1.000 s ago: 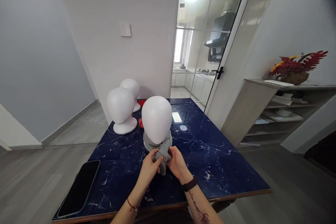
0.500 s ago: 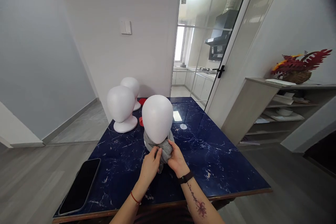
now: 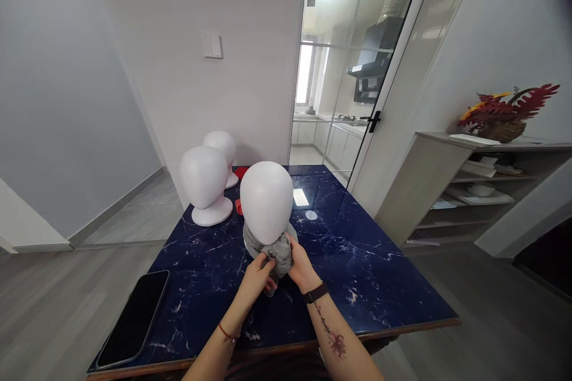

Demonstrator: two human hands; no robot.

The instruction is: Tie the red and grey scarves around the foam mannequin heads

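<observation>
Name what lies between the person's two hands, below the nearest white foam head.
The bunched grey scarf, wrapped round the neck of the foam head; left hand and right hand both pinch it, in the head view.

The scarf (image 3: 277, 250) is plain grey. The foam head (image 3: 266, 201) above it is white, as is the second head (image 3: 204, 177). The table (image 3: 357, 274) is dark blue with white marble veins. The phone (image 3: 134, 318) is black.

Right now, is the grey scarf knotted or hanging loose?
Knotted, it seems: the grey scarf circles the foam head, bunched into a lump between left hand and right hand.
</observation>
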